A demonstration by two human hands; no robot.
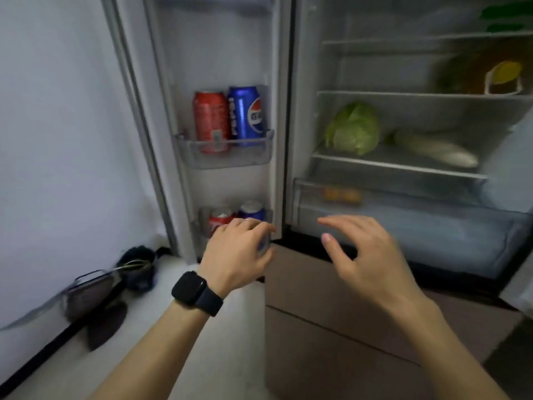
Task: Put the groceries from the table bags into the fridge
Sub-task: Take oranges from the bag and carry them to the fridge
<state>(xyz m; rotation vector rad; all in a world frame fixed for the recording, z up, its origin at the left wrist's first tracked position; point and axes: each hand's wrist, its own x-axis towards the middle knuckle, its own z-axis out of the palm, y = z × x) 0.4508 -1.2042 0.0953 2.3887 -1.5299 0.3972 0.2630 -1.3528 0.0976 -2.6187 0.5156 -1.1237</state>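
The fridge stands open. Its left door's middle bin [199, 148] holds a red cola can [212, 119] and a blue cola can [248, 114]. The lower door bin [202, 226] holds another red can [220, 216] and another blue can [253, 210]. My left hand [239, 252], with a black watch on the wrist, hovers in front of this lower bin with loosely curved fingers and nothing in it. My right hand [363, 249] is spread open in front of the crisper drawer [403, 223], also holding nothing. A green cabbage [353, 128] and a pale long vegetable [435, 150] lie on a shelf.
Orange fruits [341, 194] show through the crisper's front. A yellow-lidded container [504, 77] sits on a higher shelf with green items [507, 15] above. Brown freezer drawers [331, 313] lie below my hands. Dark slippers [95, 295] and a dark bundle [138, 267] lie by the left wall.
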